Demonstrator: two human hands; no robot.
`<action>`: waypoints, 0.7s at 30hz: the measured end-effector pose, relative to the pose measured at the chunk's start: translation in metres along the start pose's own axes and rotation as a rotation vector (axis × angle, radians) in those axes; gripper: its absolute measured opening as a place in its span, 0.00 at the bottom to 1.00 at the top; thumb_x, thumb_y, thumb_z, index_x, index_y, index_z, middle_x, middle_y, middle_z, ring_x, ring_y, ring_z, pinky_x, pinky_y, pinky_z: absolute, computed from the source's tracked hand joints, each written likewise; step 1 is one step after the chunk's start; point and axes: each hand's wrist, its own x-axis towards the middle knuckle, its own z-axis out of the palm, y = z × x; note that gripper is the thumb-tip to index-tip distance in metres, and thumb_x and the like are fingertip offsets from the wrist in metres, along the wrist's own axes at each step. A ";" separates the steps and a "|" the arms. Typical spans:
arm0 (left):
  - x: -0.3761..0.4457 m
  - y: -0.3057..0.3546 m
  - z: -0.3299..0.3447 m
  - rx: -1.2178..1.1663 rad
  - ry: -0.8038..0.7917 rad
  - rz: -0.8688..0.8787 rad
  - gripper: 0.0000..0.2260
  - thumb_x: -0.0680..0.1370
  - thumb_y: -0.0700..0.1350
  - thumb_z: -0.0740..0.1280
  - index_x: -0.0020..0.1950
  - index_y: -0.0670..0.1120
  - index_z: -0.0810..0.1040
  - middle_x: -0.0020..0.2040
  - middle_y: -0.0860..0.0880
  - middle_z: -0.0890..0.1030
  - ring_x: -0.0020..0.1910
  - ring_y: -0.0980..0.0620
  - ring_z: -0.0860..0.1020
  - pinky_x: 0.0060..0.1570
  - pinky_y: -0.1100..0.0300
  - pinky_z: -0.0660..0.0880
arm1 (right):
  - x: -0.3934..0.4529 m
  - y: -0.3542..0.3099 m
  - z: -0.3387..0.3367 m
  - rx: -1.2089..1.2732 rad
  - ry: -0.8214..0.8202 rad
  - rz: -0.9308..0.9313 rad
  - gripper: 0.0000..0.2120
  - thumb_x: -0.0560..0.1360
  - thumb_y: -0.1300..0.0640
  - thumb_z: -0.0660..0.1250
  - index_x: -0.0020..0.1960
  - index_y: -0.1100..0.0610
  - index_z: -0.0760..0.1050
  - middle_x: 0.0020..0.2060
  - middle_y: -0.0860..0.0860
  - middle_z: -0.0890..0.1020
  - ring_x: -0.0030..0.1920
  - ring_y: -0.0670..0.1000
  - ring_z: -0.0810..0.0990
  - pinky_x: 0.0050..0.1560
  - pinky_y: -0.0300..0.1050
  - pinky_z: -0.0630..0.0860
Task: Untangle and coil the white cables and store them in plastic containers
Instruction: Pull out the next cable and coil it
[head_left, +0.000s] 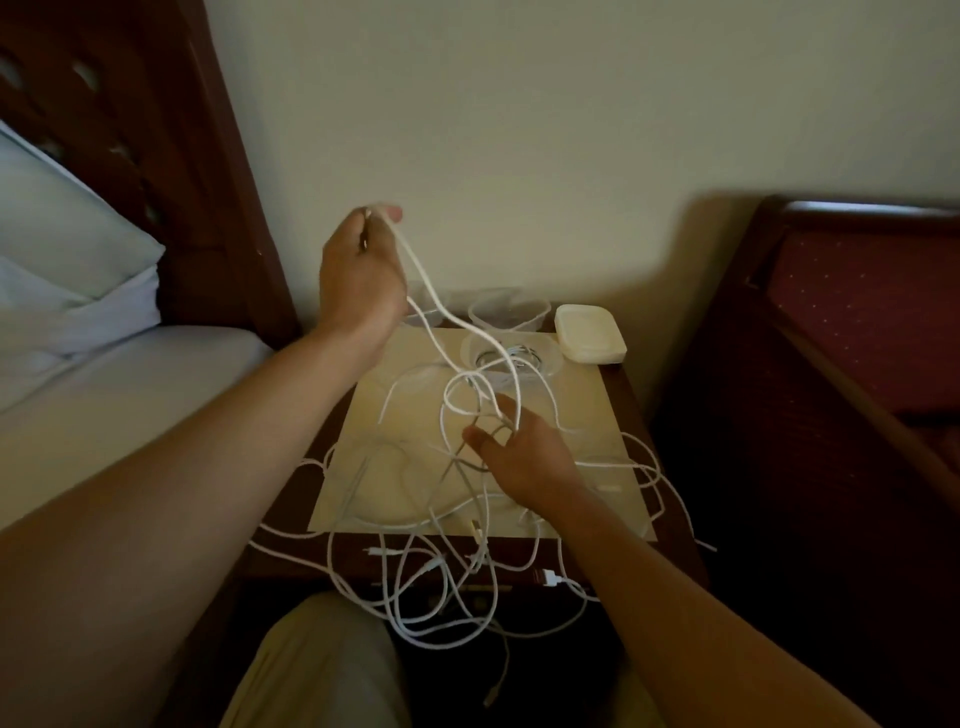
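A tangle of white cables (447, 587) sprawls over the small bedside table (587, 415) and hangs off its front edge. My left hand (358, 275) is raised above the table's back left, pinching one white cable (431, 291) at its top end. That cable runs down into a knot near my right hand (519, 457), whose spread fingers hook through its loops. A clear plastic container (511, 353) behind the knot holds a coiled cable. Two more clear containers (509, 312) stand at the back by the wall.
A stack of cream lids (589, 332) lies at the table's back right corner. A bed with a pillow (67, 244) and dark wooden headboard (171, 156) is on the left. A dark wood chair with red upholstery (852, 332) stands on the right. My knee (322, 665) is below.
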 end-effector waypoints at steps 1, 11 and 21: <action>0.000 0.006 -0.001 -0.015 -0.029 0.041 0.11 0.82 0.54 0.58 0.51 0.62 0.80 0.44 0.41 0.81 0.43 0.40 0.82 0.46 0.40 0.82 | 0.000 -0.004 -0.001 0.039 0.039 -0.011 0.28 0.76 0.39 0.70 0.73 0.42 0.69 0.55 0.49 0.83 0.50 0.48 0.81 0.53 0.45 0.77; -0.043 0.011 0.010 -0.458 -0.267 -0.269 0.16 0.84 0.39 0.63 0.72 0.46 0.73 0.40 0.47 0.79 0.34 0.52 0.76 0.34 0.59 0.77 | 0.005 -0.023 0.003 0.218 0.199 -0.087 0.20 0.73 0.37 0.72 0.56 0.49 0.78 0.41 0.44 0.81 0.43 0.47 0.80 0.46 0.47 0.79; -0.019 -0.007 -0.023 -0.482 0.096 -0.218 0.13 0.85 0.41 0.59 0.62 0.51 0.81 0.37 0.49 0.81 0.27 0.56 0.70 0.25 0.62 0.66 | 0.028 0.005 0.000 0.076 0.267 0.204 0.14 0.82 0.51 0.61 0.51 0.59 0.81 0.39 0.53 0.82 0.42 0.55 0.83 0.40 0.46 0.77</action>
